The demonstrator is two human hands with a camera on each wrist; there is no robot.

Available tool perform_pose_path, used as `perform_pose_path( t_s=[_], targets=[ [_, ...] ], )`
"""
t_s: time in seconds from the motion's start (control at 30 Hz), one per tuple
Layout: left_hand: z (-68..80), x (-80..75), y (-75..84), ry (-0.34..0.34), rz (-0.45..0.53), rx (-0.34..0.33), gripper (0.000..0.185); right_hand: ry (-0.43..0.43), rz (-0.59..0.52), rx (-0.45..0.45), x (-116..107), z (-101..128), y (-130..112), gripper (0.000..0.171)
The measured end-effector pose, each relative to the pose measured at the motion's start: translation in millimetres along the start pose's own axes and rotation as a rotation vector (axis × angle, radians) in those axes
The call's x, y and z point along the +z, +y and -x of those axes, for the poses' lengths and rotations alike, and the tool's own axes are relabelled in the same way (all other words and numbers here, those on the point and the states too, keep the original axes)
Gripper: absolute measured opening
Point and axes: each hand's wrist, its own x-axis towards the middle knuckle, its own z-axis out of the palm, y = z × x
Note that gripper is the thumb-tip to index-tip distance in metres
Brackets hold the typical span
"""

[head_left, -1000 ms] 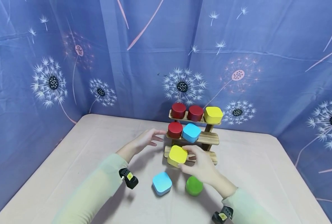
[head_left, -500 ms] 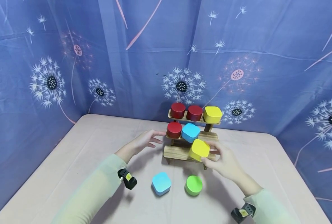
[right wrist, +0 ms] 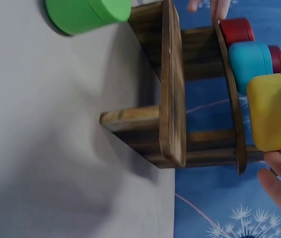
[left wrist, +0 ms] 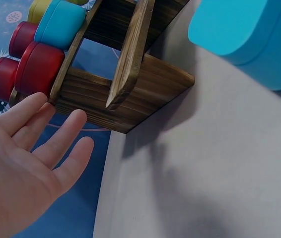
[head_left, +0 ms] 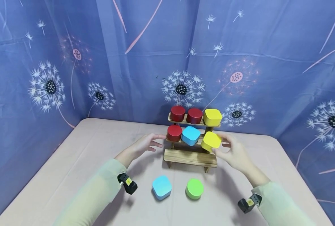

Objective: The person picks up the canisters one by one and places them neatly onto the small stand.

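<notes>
Three red round tins are counted at the centre of the frame. Two yellow square tins are seen, one above the other, just right of centre. Two blue square tins are counted, one at centre and one lower down. One green round tin is seen below centre. One wooden rack with three steps is counted.

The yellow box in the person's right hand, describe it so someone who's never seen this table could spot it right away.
Find the three-tier wooden rack at the back of the table. At the right end of its middle tier, beside a blue box, the right hand grips the yellow box. Another yellow box sits on the top tier, but only this one is tilted and held in fingers.
</notes>
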Motion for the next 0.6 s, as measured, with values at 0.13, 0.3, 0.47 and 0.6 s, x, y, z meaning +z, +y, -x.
perform_pose_path(
  t_s=[0.13,0.3,0.47,0.6],
  targets=[
    [-0.2,0.4,-0.7,-0.002,0.0,0.006,0.054,0.002,0.01,0.029,0,-5,6,0.056],
    [0.9,1.4,-0.1,-0.003,0.0,0.01,0.054,-0.009,-0.002,0.069,1,-9,11,0.058],
    [0.0,0.9,-1.0,-0.001,0.008,0.01,0.054,-0.012,-0.032,0.081,1,-10,12,0.058],
    [-1.1,0.9,-1.4,-0.004,0.014,0.004,0.054,-0.005,-0.045,0.093,1,-7,12,0.058]
  ],
)
